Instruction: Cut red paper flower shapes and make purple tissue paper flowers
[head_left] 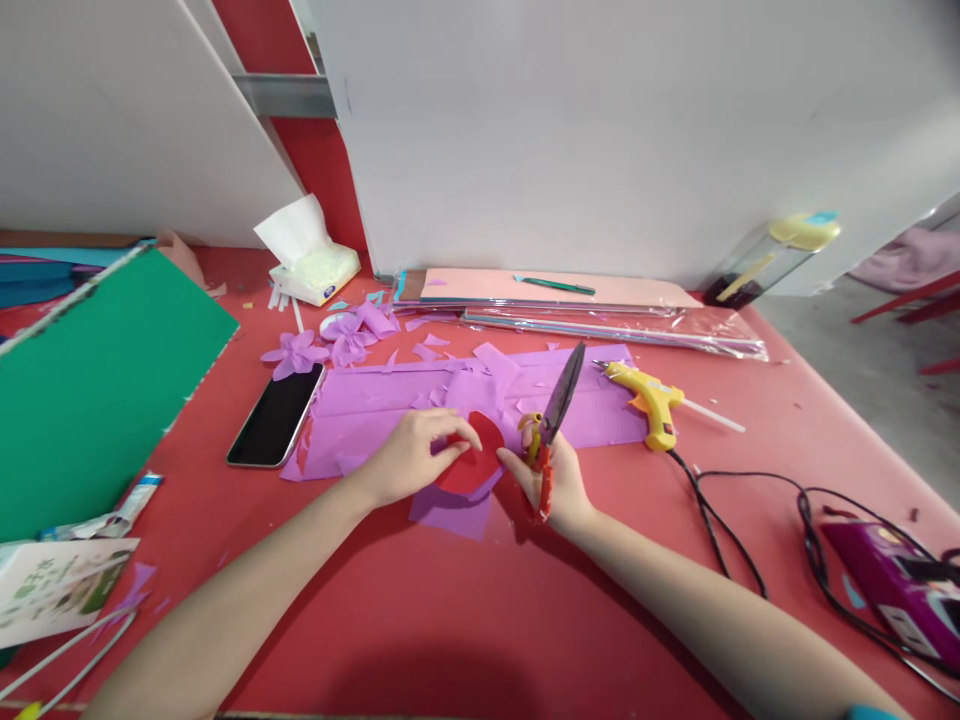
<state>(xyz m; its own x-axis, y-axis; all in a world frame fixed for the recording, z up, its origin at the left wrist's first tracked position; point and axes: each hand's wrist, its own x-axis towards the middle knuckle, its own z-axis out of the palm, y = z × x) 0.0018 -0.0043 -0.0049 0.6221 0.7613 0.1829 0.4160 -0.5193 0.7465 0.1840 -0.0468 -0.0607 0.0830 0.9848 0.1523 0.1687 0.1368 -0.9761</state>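
A rounded piece of red paper [480, 462] is held above the purple paper in the middle of the table. My left hand [420, 452] has its thumb and fingertips closed on the left side of this piece. Scissors [559, 405] with red and yellow handles are gripped in my right hand [564, 488], blades tilted up and away from me. My right thumb reaches to the right edge of the red paper. Beneath both hands lie purple sheets [585, 420] with cut scraps on them. A smaller purple piece [454, 512] is on the near side.
A yellow glue gun [651, 400] rests right, its black cord trailing to a purple power box [889, 570]. On the left are a phone [276, 418], purple paper flowers [349, 338], tissues [319, 272] and a green board [105, 380]. Wrapped paper packs [622, 332] lie behind.
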